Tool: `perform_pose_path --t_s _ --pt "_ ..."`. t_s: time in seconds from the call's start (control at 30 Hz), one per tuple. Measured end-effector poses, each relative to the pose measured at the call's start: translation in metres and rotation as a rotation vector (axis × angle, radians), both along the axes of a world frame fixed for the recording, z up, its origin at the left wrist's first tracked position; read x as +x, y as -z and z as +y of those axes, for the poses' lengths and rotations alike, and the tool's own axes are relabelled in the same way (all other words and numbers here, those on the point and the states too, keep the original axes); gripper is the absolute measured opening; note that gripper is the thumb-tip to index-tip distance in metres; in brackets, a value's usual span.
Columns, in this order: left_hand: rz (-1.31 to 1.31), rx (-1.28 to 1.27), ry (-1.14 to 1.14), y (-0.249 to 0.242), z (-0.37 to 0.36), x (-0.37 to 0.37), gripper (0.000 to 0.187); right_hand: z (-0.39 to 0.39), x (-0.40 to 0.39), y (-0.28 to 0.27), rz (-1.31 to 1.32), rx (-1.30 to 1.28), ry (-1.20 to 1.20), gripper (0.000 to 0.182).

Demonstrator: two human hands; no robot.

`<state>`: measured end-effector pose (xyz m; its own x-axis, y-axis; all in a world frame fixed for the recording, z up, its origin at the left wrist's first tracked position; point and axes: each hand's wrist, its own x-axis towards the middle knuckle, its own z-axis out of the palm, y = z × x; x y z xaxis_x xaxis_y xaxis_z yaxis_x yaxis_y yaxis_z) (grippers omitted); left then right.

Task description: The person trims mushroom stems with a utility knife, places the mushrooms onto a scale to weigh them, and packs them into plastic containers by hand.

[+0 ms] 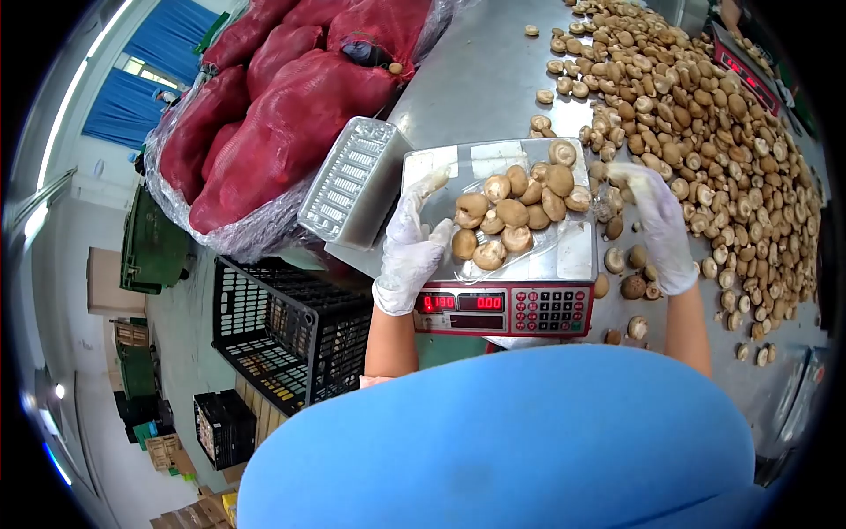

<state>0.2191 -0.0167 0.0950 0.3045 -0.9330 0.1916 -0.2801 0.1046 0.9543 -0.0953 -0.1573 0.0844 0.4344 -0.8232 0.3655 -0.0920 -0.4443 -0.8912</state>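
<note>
A scale (573, 264) with a red keypad panel and lit red digits stands in front of me. On its metal plate lies clear plastic holding several brown mushrooms (512, 212). My left hand (410, 249), in a white glove, is at the plate's left side with thumb and fingers apart, beside the plastic. My right hand (663, 225), also gloved, is just past the plate's right edge. Its fingers are stretched toward loose mushrooms (608, 204) there, and nothing is visibly held in it.
A large mushroom heap (705, 132) covers the right of the metal table (467, 79). Stacked clear trays (352, 181) lean left of the scale. Beyond them are red mesh sacks (291, 123). Black crates (291, 326) stand low at left, and another scale (747, 78) is at the back right.
</note>
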Motion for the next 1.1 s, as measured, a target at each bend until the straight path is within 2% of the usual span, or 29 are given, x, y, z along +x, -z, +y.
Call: perform_pose_path --t_s 0.07,0.13,0.2,0.27,0.33,0.4,0.47,0.5,0.6,0.67,0.73,0.97,1.03,1.1 --pt "-0.278 0.014 0.058 -0.003 -0.002 -0.001 0.061 0.014 -0.021 0.006 0.191 0.046 0.157 0.034" --pt "-0.292 -0.073 0.062 0.003 -0.010 -0.002 0.054 0.025 -0.037 0.015 0.192 0.141 0.192 0.033" --pt "-0.655 0.012 0.107 0.002 -0.014 -0.003 0.049 0.036 -0.048 0.023 0.201 0.243 0.226 0.032" --pt "-0.620 -0.095 0.016 0.009 -0.018 -0.005 0.043 0.046 -0.054 0.029 0.230 0.252 0.279 0.028" --pt "-0.384 -0.192 -0.043 0.013 -0.017 -0.009 0.038 0.057 -0.053 0.024 0.233 0.231 0.284 0.027" --pt "-0.436 -0.233 -0.086 0.012 -0.012 -0.011 0.039 0.065 -0.052 0.025 0.166 0.297 0.233 0.028" --pt "-0.332 -0.168 -0.159 0.006 -0.004 -0.016 0.047 0.072 -0.044 0.026 0.095 0.296 0.222 0.022" --pt "-0.251 -0.143 -0.096 0.000 0.000 -0.023 0.057 0.074 -0.041 0.026 0.100 0.246 0.200 0.021" --pt "-0.709 -0.034 0.110 -0.018 0.009 -0.032 0.061 0.075 -0.038 0.035 0.141 0.176 0.159 0.020" --pt "-0.860 -0.054 0.201 -0.013 0.012 -0.031 0.062 0.078 -0.035 0.035 0.127 0.241 0.121 0.019" --pt "-0.854 -0.144 0.178 -0.002 0.012 -0.032 0.061 0.080 -0.035 0.045 0.102 0.285 0.122 0.019" --pt "-0.776 -0.185 0.177 0.008 0.007 -0.034 0.050 0.091 -0.040 0.044 0.085 0.272 0.127 0.019" --pt "-0.426 -0.099 0.242 0.011 0.004 -0.028 0.045 0.094 -0.041 0.042 0.075 0.267 0.136 0.020" --pt "-0.379 -0.122 0.233 0.011 0.004 -0.025 0.044 0.097 -0.042 0.041 0.092 0.271 0.136 0.020"
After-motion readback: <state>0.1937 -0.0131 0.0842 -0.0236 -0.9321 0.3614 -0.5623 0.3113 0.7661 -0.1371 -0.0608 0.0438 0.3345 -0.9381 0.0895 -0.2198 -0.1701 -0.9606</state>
